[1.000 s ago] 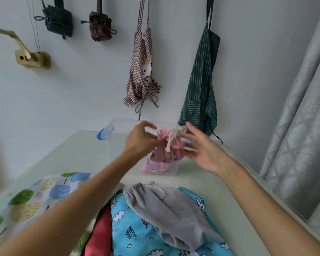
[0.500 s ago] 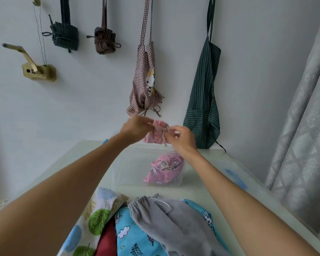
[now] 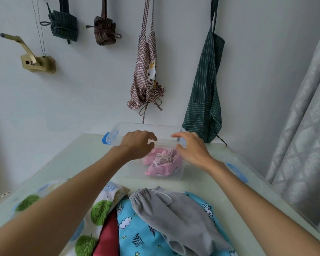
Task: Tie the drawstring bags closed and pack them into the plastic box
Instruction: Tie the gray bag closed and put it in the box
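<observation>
A clear plastic box (image 3: 179, 174) with blue clips stands at the far middle of the table. Inside it lie pink drawstring bags (image 3: 162, 166), cords tied and bunched on top. My left hand (image 3: 137, 144) hovers over the box's left side with fingers loosely curled and holds nothing. Above the right side of the box, my right hand (image 3: 189, 146) is also empty, fingers relaxed. Near me lie a grey drawstring bag (image 3: 175, 217), a blue cloud-print bag (image 3: 137, 235), a red bag (image 3: 107, 237) and a white bag with green trees (image 3: 98, 209).
The box's lid (image 3: 236, 171) with a blue clip lies on the table at the right. Aprons (image 3: 203, 100) and tied bundles hang on the wall behind. A grey curtain (image 3: 307, 126) hangs at the right. The glass-topped table (image 3: 68, 163) edge runs along both sides.
Half a second ago both hands pinched a pink bag above the box. That bag now lies in the box and both hands have let go and spread apart.
</observation>
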A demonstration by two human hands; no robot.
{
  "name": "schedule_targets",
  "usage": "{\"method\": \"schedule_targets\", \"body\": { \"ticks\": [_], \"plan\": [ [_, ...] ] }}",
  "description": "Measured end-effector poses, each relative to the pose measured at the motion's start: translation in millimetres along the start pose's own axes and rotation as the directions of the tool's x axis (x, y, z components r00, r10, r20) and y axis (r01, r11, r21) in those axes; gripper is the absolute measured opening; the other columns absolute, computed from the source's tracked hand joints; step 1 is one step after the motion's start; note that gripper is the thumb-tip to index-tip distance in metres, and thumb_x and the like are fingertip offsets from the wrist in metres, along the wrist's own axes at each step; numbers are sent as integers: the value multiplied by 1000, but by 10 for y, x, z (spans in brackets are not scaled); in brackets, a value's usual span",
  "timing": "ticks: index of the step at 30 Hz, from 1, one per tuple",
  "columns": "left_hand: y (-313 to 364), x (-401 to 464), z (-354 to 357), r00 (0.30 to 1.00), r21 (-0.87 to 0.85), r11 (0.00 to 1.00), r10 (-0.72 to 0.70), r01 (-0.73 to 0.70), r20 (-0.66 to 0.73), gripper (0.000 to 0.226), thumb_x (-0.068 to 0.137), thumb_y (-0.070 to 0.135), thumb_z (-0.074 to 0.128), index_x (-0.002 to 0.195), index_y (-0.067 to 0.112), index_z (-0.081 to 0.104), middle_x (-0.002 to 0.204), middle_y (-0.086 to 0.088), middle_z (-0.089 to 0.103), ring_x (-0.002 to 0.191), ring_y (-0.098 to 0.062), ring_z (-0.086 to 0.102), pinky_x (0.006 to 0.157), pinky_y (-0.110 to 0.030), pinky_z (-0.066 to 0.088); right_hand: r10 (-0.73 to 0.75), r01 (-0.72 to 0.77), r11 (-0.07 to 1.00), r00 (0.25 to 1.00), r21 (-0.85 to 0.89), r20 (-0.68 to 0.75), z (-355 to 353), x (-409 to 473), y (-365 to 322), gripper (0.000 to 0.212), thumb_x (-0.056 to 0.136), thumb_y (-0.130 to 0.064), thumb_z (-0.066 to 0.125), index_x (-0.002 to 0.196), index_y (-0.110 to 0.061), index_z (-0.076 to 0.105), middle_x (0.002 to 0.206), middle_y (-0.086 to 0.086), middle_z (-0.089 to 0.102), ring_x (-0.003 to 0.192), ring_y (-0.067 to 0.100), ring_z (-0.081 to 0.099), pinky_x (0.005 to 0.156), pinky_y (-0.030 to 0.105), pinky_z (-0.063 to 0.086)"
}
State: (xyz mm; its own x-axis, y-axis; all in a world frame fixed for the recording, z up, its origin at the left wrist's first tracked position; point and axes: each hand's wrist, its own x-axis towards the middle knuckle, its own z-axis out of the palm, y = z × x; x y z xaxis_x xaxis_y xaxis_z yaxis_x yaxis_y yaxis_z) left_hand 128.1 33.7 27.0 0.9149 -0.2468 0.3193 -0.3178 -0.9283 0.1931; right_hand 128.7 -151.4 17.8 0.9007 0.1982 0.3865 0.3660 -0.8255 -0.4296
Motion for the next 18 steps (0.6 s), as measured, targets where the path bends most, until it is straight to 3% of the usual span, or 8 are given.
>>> {"method": "schedule_targets", "body": {
  "ticks": [2,4,7,9,10,12,15,18],
  "plan": [
    [91,-226,-45,985,-89,995,-50,35,-165,26,94,26,51,117,28,62,123,4,63,113,-19,56,84,-30,43,-46,57,995,990,81,-132,-67,-208,-48,32,91,-13,53,120,-24,59,124,-7,55,119,10,42,97,25,32],
    [144,-481,-45,961,-119,983,-164,140,-224,21,91,27,51,105,28,66,110,4,68,102,-22,61,72,-27,41,-42,63,989,987,135,-152,-87,-449,-35,23,91,-15,54,109,-27,64,112,-12,59,107,4,46,89,22,35],
    [167,-843,60,949,59,948,-311,314,-55,32,93,45,44,96,19,63,105,-4,66,99,-29,61,71,-28,35,76,-85,989,994,119,85,-20,-819,52,16,92,-28,54,104,-30,66,98,-16,62,97,6,57,85,26,45],
    [184,-1014,173,927,160,927,-358,340,108,51,93,60,34,79,14,53,98,-6,65,98,-27,62,71,-28,37,195,-208,978,934,12,298,86,-991,98,35,90,-44,53,117,-23,61,114,-10,62,106,12,58,93,31,46],
    [198,-1079,223,915,173,925,-365,337,169,55,91,64,33,71,15,47,93,-5,65,96,-25,62,71,-28,38,232,-218,973,906,-81,355,146,-1054,114,46,89,-51,51,122,-20,57,121,-6,59,111,15,55,96,32,44],
    [189,-1148,314,904,156,931,-358,329,234,53,86,66,42,67,16,45,80,-1,62,88,-22,62,67,-27,39,239,-173,961,912,-216,332,236,-1157,129,55,85,-58,51,123,-19,54,121,-2,55,115,18,49,97,32,39],
    [136,-1132,363,916,-30,944,-310,328,255,29,80,48,59,75,19,59,74,4,60,75,-18,60,61,-25,42,187,-165,979,961,-123,204,234,-1233,103,37,83,-50,61,109,-24,66,103,-5,60,103,16,54,88,29,42],
    [124,-1031,326,914,-423,829,-234,366,333,15,79,22,70,69,22,59,64,5,67,62,-16,64,70,-31,57,173,-166,985,968,-53,179,187,-1204,91,19,83,-34,66,97,-23,73,88,-6,67,87,15,63,76,27,47]
  ]
}}
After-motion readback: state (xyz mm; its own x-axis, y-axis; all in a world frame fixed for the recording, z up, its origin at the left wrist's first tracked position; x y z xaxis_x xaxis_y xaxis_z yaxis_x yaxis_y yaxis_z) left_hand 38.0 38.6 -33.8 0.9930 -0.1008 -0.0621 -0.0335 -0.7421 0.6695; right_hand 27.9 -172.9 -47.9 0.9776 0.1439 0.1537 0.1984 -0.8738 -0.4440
